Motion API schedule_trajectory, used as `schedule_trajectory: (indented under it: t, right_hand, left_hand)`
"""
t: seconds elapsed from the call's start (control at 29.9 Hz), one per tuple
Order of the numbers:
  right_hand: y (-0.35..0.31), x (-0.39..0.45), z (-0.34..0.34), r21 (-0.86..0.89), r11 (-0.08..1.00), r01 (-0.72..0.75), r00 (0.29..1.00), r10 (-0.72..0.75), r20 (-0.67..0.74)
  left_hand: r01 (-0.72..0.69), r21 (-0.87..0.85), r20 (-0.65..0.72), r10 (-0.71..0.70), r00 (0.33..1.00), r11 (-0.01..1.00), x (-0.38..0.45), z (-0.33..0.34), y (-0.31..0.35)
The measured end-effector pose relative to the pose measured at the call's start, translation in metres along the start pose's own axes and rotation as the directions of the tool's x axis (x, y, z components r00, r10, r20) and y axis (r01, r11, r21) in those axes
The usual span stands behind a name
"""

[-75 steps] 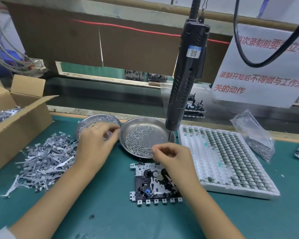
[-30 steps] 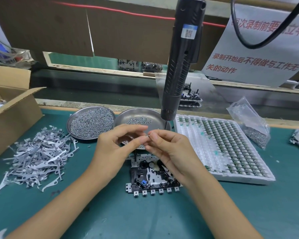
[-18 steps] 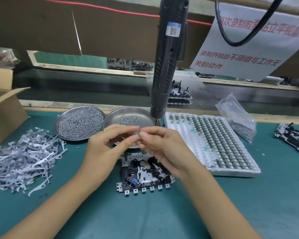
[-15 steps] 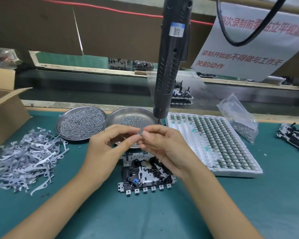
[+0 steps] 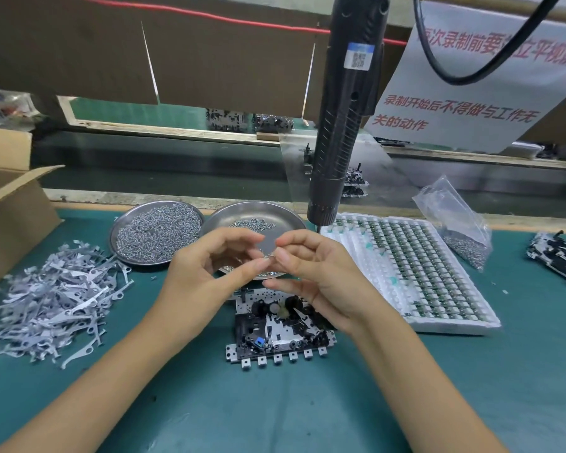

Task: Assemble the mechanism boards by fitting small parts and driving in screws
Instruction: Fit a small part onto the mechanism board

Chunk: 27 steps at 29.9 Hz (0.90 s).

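two bare forearms rising from the lower edge toward the middle of the frame. left hand [image 5: 198,276] and right hand [image 5: 321,273] meeting fingertip to fingertip just above centre, thumb and forefinger of each curled and pinched on a tiny metal part [image 5: 273,255], too small to identify; remaining fingers loosely bent. directly below the hands, flat on the green mat [image 5: 438,387], the mechanism board [image 5: 275,331], black and silver with a small blue piece near its lower left and a row of tabs along its near edge. at left of frame, a loose heap of grey metal levers [image 5: 53,299], with a cardboard box [image 5: 10,204] beyond it at the left edge. right of centre, a white tray [image 5: 406,273] packed with rows of small green parts. behind the hands, two round steel dishes touching: left dish [image 5: 156,232] heaped with screws, right dish [image 5: 252,223] thinly scattered and partly hidden by the fingers. above the tray's near-left corner, a black electric screwdriver [image 5: 343,125] hanging tip down. at right, a clear bag of screws [image 5: 458,223] and another board [image 5: 559,256] at the frame edge. upper right, a paper notice [image 5: 471,103] in red characters.
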State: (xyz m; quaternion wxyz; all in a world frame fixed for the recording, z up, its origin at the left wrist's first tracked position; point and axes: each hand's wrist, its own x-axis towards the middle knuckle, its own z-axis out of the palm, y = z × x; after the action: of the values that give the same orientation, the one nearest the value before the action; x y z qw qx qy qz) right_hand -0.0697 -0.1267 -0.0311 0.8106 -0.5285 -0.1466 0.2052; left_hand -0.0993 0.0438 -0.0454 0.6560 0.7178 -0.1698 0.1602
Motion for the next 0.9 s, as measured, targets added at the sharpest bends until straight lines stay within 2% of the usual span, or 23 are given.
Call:
schedule_trajectory:
  t: [0.37, 0.57, 0.9]
  right_hand:
    - [-0.008, -0.002, -0.007, -0.063, 0.987, -0.15, 0.988, 0.152, 0.024]
    - [-0.014, -0.004, -0.009, -0.069, 0.964, -0.257, 0.965, 0.26, 0.027]
    - [-0.014, -0.005, -0.007, -0.132, 0.963, -0.233, 0.971, 0.239, 0.027]
  left_hand:
    - [-0.088, 0.184, 0.109, 0.069, 0.992, 0.979, 0.0, -0.003, -0.003]
    - [-0.091, 0.167, 0.185, 0.06, 0.981, 0.982, -0.001, -0.002, -0.004]
    - [-0.054, 0.147, 0.174, 0.028, 0.984, 0.988, -0.001, -0.001, -0.004]
